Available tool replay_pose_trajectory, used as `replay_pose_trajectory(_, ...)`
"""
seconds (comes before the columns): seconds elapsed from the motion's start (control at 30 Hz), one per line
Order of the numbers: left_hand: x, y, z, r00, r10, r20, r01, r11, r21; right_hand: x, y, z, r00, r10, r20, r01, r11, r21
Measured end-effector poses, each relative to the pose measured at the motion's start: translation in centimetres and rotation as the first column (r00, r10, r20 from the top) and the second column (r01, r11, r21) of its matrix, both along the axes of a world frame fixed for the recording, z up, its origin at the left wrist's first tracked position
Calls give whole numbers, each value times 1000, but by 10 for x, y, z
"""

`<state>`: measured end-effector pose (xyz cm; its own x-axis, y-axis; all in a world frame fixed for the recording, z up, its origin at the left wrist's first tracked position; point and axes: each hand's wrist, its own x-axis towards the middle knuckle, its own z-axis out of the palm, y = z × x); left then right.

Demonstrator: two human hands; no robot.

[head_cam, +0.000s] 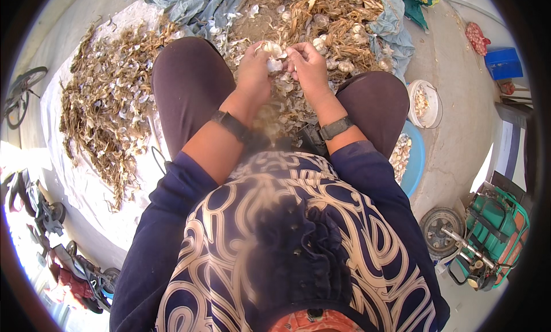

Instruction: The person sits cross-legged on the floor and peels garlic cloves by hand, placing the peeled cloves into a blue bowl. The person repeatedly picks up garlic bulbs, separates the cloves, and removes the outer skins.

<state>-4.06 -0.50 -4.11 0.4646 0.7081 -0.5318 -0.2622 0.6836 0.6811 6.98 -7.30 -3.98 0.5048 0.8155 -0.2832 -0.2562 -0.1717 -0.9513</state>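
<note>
Between my knees, my left hand (255,71) grips a partly opened garlic bulb (272,48) whose pale cloves and papery skin show at the top. Close on its right, my right hand (309,67) has its thumb and fingers pinched together on a small pale piece of garlic, mostly hidden by the fingers. Under both hands lies a layer of loose garlic skins (286,95). Just beyond them, whole garlic bulbs (319,43) with dry brown stalks (331,13) are heaped up.
A pile of stalks and skins (112,95) covers a white sheet (56,112) at left. At right stand a white bucket (438,112) and a blue basin (416,160), both holding cloves. Farther out are a blue crate (503,63), a green wheeled machine (486,220) and a bicycle wheel (17,110).
</note>
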Motion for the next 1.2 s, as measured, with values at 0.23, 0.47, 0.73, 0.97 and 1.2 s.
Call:
replay_pose_trajectory(0.23,-2,-8,11,982,-174,-74,177,984,31,4,3,-10,859,68,507,-60,998,-31)
replay_pose_trajectory(0.47,-3,-5,0,979,-144,-146,160,981,105,-8,2,-3,650,5,760,-3,1000,-4)
replay_pose_trajectory(0.73,-1,-6,-3,992,-93,-82,95,995,19,-7,5,-6,711,30,702,2,999,-45)
replay_pose_trajectory(0.97,2,-10,0,977,-186,-103,186,983,-6,3,4,-5,918,57,393,12,985,-170)
replay_pose_trajectory(1.2,3,-5,4,962,-247,-115,247,969,-10,5,7,0,968,-161,-195,140,983,-117)
